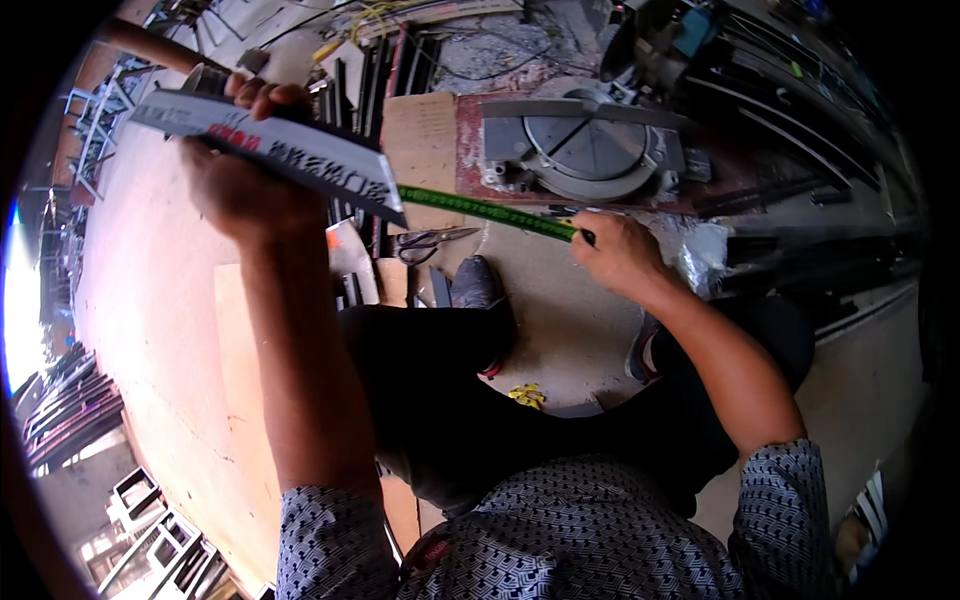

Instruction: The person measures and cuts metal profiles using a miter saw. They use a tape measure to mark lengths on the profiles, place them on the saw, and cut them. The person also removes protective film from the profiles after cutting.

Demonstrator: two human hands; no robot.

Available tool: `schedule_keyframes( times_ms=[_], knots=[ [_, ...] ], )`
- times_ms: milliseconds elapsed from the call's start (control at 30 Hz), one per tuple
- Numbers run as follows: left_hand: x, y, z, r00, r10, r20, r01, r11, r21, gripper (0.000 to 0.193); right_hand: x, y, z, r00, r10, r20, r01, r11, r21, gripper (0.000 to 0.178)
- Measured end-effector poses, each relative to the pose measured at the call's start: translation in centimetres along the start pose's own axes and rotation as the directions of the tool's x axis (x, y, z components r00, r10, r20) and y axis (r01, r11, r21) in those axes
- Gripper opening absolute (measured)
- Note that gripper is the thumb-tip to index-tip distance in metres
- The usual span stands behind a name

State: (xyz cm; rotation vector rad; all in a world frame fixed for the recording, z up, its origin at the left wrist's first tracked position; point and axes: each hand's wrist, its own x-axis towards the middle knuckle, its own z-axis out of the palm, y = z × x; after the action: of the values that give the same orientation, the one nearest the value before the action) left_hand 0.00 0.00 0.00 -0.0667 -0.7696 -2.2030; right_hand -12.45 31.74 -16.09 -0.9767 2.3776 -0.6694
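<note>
My left hand point(245, 195) is raised at the upper left with its fingers wrapped round a grey, flat-sided profile bar point(300, 165). Printed film covers the bar's side, and its cut end points to the right. From that end a green tape measure blade point(480, 210) stretches to my right hand point(622, 258), which grips it between thumb and fingers. A small dark part shows at the fingertips. Where the tape's case is, I cannot make out. Both hands are above the floor, in front of my knees.
A mitre saw's round table point(585, 155) stands on a red board ahead, beside cardboard point(420, 140). Scissors point(425, 242) lie near my left shoe point(477, 283). Dark bars point(800, 110) are piled at the right, and stacked frames point(165, 540) sit lower left.
</note>
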Motion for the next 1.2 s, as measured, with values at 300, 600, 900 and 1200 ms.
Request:
schedule_keyframes(
  times_ms=[300,600,900,1200],
  knots=[
    [0.1,1.0,0.1,0.938,0.314,-0.148,-0.114,0.681,0.724,0.073,-0.2,8.3,9.7,0.927,0.371,0.056,-0.375,0.921,0.104,0.03],
    [-1.6,0.7,-3.8,0.981,0.137,-0.135,0.097,0.254,0.962,0.076,-4.7,13.7,16.0,0.765,0.599,0.234,-0.628,0.776,0.066,0.031],
    [-16.3,-4.0,-21.4,0.877,0.052,-0.477,0.479,-0.039,0.877,0.06,-4.7,15.1,14.9,0.82,0.55,0.161,-0.567,0.818,0.094,0.032],
    [-30.7,-10.6,-31.7,0.814,0.073,-0.576,0.524,-0.52,0.675,0.05,-7.6,20.7,16.2,0.827,0.548,0.122,-0.557,0.829,0.051,0.031]
  ],
)
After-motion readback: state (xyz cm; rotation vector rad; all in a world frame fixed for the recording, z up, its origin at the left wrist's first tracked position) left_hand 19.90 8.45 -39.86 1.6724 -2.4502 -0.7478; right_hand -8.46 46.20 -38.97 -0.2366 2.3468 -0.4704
